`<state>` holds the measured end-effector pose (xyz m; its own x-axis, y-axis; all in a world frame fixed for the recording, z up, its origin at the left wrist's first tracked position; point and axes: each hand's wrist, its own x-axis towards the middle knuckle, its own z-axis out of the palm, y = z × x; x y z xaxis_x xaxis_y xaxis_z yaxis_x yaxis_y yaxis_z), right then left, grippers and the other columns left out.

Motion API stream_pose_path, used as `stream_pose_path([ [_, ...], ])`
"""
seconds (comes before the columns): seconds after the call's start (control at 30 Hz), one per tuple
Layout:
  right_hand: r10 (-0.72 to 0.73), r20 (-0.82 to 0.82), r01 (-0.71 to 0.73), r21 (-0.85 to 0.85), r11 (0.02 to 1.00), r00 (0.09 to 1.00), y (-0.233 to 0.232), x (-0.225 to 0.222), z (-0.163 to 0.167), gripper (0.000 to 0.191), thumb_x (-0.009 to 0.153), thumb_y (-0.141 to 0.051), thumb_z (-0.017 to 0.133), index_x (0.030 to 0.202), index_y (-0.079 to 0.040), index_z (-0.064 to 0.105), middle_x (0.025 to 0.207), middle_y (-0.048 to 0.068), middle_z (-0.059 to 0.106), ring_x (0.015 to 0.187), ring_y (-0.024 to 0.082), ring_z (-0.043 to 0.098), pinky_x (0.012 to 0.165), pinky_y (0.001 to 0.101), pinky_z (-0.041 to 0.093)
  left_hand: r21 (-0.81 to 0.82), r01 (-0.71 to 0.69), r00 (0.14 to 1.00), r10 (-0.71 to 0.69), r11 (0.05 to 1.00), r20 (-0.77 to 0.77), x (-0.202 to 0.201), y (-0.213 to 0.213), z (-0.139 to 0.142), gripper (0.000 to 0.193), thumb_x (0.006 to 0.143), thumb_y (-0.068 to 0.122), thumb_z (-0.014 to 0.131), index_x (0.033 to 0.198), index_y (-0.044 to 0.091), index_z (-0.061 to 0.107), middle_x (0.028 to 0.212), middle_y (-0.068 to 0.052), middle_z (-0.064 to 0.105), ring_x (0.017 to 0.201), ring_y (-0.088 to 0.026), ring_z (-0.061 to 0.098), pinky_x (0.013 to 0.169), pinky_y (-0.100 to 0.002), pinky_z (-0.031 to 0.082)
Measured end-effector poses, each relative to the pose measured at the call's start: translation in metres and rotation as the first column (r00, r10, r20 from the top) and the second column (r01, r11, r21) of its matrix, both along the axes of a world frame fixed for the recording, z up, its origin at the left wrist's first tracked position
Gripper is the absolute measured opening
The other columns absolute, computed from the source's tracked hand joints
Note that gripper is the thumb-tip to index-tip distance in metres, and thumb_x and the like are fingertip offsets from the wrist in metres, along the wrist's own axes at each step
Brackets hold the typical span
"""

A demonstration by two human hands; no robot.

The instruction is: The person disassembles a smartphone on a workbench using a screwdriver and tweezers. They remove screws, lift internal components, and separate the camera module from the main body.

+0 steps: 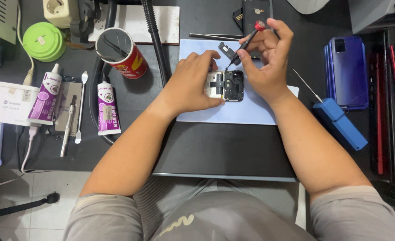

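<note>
An opened phone [228, 85] with its back removed lies on a pale blue mat [233, 111] on the dark desk. My left hand [193, 80] presses down on the phone's left half and steadies it. My right hand [266, 58] holds a thin screwdriver [246, 42] with a red cap, its tip touching the phone's upper edge near the camera area. A small black loose part [228, 50] rests on the mat just above the phone.
Two purple-and-white glue tubes [45, 93] [107, 109], metal spudgers [72, 120], a red can [124, 53] holding tools, a green round container [43, 41], tweezers [215, 36], a blue tool block [340, 122] and a stack of blue phone covers [349, 71] surround the mat.
</note>
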<state>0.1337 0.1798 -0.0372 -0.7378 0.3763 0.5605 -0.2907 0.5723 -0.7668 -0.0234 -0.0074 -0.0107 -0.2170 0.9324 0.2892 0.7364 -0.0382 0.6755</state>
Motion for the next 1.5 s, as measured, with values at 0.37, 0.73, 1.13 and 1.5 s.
stream_pose_path([
  [0.37,-0.043,0.001,0.042,0.203,0.978,0.999,-0.009,-0.003,0.015,0.061,0.104,0.007,0.079,0.146,-0.007,0.037,0.111,0.013,0.068,0.096,0.018,0.072,0.088,0.0279,0.060,-0.009,0.006,1.000,-0.006,1.000,-0.002,0.001,0.000,0.000,0.094,0.056,0.036,0.096,0.132,0.006,0.048,0.108,-0.007,0.065,0.108,-0.031,0.059,0.091,-0.046,0.042],
  [0.73,-0.033,-0.127,0.093,0.496,0.864,0.991,-0.022,-0.006,0.028,0.067,0.089,0.007,0.091,0.134,-0.009,0.045,0.098,0.013,0.064,0.085,0.025,0.069,0.074,0.0336,0.055,-0.007,0.012,1.000,-0.012,1.000,-0.007,-0.001,-0.001,-0.003,0.092,0.057,0.035,0.095,0.132,0.007,0.050,0.108,-0.006,0.065,0.108,-0.031,0.059,0.091,-0.046,0.041],
  [1.13,0.030,-0.100,0.014,0.407,0.913,0.995,-0.021,-0.008,0.031,0.062,0.092,0.007,0.087,0.133,-0.010,0.045,0.103,0.014,0.064,0.087,0.024,0.067,0.072,0.0323,0.055,0.005,0.009,1.000,-0.008,1.000,-0.023,0.000,0.000,-0.003,0.093,0.057,0.036,0.096,0.133,0.007,0.049,0.109,-0.007,0.066,0.109,-0.031,0.059,0.091,-0.047,0.041],
  [1.5,0.068,-0.049,-0.049,0.316,0.948,0.996,-0.023,-0.013,0.021,0.061,0.097,0.013,0.079,0.138,-0.013,0.042,0.105,0.012,0.063,0.090,0.020,0.070,0.079,0.0301,0.058,-0.012,0.003,1.000,-0.003,1.000,-0.010,-0.006,-0.002,-0.005,0.092,0.056,0.037,0.096,0.131,0.007,0.050,0.109,-0.007,0.065,0.108,-0.031,0.059,0.092,-0.046,0.041],
])
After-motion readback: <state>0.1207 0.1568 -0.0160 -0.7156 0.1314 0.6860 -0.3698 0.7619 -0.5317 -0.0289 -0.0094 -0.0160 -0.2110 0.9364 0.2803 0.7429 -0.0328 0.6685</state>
